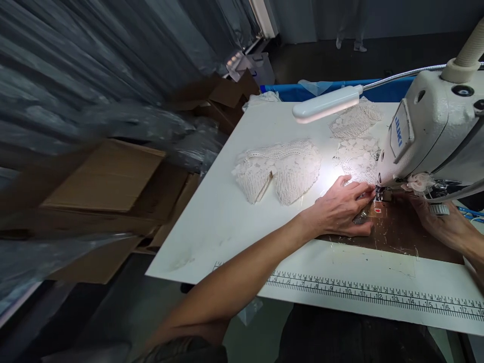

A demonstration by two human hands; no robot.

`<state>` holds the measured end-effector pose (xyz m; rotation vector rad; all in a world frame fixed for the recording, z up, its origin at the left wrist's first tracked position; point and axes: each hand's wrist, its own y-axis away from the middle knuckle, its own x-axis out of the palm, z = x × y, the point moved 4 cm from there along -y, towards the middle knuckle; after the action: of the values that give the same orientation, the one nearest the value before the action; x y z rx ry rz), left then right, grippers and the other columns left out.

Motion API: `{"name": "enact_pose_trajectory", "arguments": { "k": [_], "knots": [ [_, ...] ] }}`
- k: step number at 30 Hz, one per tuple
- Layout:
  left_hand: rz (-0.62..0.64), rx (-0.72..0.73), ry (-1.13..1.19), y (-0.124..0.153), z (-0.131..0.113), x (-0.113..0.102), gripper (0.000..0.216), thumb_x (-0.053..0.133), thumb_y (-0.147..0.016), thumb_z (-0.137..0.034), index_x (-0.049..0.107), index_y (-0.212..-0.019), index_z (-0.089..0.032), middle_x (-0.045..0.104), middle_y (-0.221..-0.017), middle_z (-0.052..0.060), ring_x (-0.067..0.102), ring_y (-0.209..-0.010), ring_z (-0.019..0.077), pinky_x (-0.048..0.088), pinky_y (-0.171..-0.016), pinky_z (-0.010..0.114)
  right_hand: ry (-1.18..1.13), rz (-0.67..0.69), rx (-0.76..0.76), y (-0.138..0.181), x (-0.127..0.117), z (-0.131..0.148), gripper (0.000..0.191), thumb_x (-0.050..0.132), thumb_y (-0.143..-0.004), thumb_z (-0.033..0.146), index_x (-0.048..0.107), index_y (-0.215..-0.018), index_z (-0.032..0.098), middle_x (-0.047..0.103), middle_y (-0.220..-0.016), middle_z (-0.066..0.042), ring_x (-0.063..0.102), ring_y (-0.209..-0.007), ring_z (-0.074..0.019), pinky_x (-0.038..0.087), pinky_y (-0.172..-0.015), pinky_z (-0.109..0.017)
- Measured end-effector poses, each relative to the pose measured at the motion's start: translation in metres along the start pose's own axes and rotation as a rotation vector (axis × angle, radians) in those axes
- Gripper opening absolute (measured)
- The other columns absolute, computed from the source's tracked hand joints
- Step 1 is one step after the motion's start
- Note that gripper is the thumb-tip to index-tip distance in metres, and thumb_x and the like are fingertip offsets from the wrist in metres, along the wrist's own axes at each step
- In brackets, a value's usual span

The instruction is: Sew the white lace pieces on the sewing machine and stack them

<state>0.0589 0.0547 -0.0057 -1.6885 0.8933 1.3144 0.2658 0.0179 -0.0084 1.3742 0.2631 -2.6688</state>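
At the sewing machine (434, 118), your left hand (342, 207) arches, touching lace (358, 164).
Its grip spreads apart; for your half-hidden right hand (440, 224), can't tell.

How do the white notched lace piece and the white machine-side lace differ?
The white notched lace piece lies apart from the left hand; the white machine-side lace touches it. The notched piece shows whole; the machine-side lace is partly hidden. Both are patterned.

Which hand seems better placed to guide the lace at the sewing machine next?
Probably the left hand: its fingertips are by the lace, close to the presser foot. The right hand is farther from the lace, partly hidden by the machine.
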Motion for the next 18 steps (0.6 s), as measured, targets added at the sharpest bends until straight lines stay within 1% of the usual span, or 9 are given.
{"name": "enact_pose_trajectory", "arguments": {
  "k": [2, 3, 5, 7, 9, 11, 14, 16, 18],
  "knots": [
    [0.005, -0.011, -0.01, 0.001, 0.0, 0.001, 0.058, 0.046, -0.093, -0.05, 0.055, -0.132, -0.007, 0.058, -0.132, 0.017, 0.06, -0.11, 0.0266, 0.035, -0.11, 0.05, 0.0, -0.009, -0.044, 0.005, 0.005, 0.003, 0.045, 0.042, -0.097, 0.055, 0.065, -0.112, 0.019, 0.066, -0.113, -0.014, 0.064, -0.103, -0.0312, 0.056, -0.086, -0.045],
    [0.006, -0.015, -0.011, 0.001, 0.0, 0.002, 0.059, 0.047, -0.093, -0.05, 0.054, -0.133, -0.007, 0.058, -0.133, 0.017, 0.06, -0.111, 0.0272, 0.035, -0.11, 0.051, 0.02, -0.031, -0.07, 0.008, 0.008, 0.004, 0.048, 0.043, -0.096, 0.057, 0.065, -0.113, 0.018, 0.065, -0.116, -0.016, 0.063, -0.107, -0.0327, 0.055, -0.09, -0.046],
    [-0.001, -0.019, -0.005, 0.001, 0.001, 0.003, 0.061, 0.048, -0.092, -0.051, 0.053, -0.135, -0.008, 0.057, -0.135, 0.017, 0.059, -0.114, 0.0286, 0.034, -0.111, 0.053, 0.099, -0.098, -0.094, 0.016, 0.013, 0.005, 0.048, 0.041, -0.097, 0.056, 0.067, -0.108, 0.018, 0.064, -0.114, -0.017, 0.063, -0.108, -0.0343, 0.055, -0.091, -0.048],
    [-0.015, -0.024, 0.017, 0.001, 0.003, 0.003, 0.062, 0.05, -0.092, -0.051, 0.052, -0.136, -0.008, 0.056, -0.136, 0.018, 0.058, -0.117, 0.0294, 0.032, -0.113, 0.055, 0.192, -0.149, -0.096, 0.023, 0.017, 0.003, 0.048, 0.035, -0.099, 0.052, 0.069, -0.102, 0.018, 0.065, -0.105, -0.017, 0.065, -0.098, -0.0328, 0.056, -0.085, -0.048],
    [-0.037, -0.036, 0.049, 0.001, 0.005, 0.003, 0.059, 0.05, -0.093, -0.048, 0.052, -0.136, -0.008, 0.057, -0.136, 0.018, 0.058, -0.117, 0.0285, 0.031, -0.114, 0.055, 0.27, -0.172, -0.109, 0.026, 0.019, 0.001, 0.05, 0.034, -0.1, 0.05, 0.07, -0.103, 0.016, 0.064, -0.094, -0.016, 0.065, -0.083, -0.0298, 0.057, -0.077, -0.045],
    [-0.053, -0.05, 0.085, 0.0, 0.006, 0.002, 0.051, 0.046, -0.097, -0.043, 0.053, -0.134, -0.009, 0.057, -0.136, 0.018, 0.058, -0.118, 0.0269, 0.033, -0.114, 0.052, 0.322, -0.162, -0.17, 0.026, 0.02, 0.003, 0.052, 0.033, -0.1, 0.049, 0.07, -0.106, 0.013, 0.063, -0.087, -0.016, 0.063, -0.074, -0.0278, 0.056, -0.07, -0.043],
    [-0.056, -0.098, 0.096, -0.003, 0.009, 0.002, 0.045, 0.04, -0.101, -0.042, 0.054, -0.131, -0.011, 0.053, -0.141, 0.019, 0.053, -0.126, 0.0289, 0.036, -0.113, 0.051, 0.396, -0.161, -0.277, 0.025, 0.021, 0.009, 0.05, 0.031, -0.102, 0.043, 0.069, -0.108, 0.01, 0.064, -0.092, -0.018, 0.062, -0.078, -0.0286, 0.054, -0.069, -0.042],
    [-0.04, -0.152, 0.067, -0.008, 0.015, 0.004, 0.046, 0.041, -0.102, -0.044, 0.053, -0.132, -0.011, 0.049, -0.144, 0.021, 0.049, -0.131, 0.0324, 0.033, -0.113, 0.056, 0.457, -0.185, -0.31, 0.026, 0.022, 0.011, 0.049, 0.029, -0.103, 0.039, 0.067, -0.111, 0.009, 0.064, -0.095, -0.019, 0.062, -0.083, -0.0303, 0.053, -0.07, -0.043],
    [0.001, -0.178, 0.037, -0.016, 0.023, 0.005, 0.048, 0.044, -0.101, -0.046, 0.052, -0.134, -0.012, 0.05, -0.144, 0.021, 0.048, -0.132, 0.034, 0.029, -0.115, 0.061, 0.506, -0.205, -0.301, 0.028, 0.025, 0.009, 0.048, 0.028, -0.103, 0.037, 0.065, -0.115, 0.008, 0.064, -0.095, -0.019, 0.061, -0.084, -0.0312, 0.051, -0.069, -0.044]
  ]
}}
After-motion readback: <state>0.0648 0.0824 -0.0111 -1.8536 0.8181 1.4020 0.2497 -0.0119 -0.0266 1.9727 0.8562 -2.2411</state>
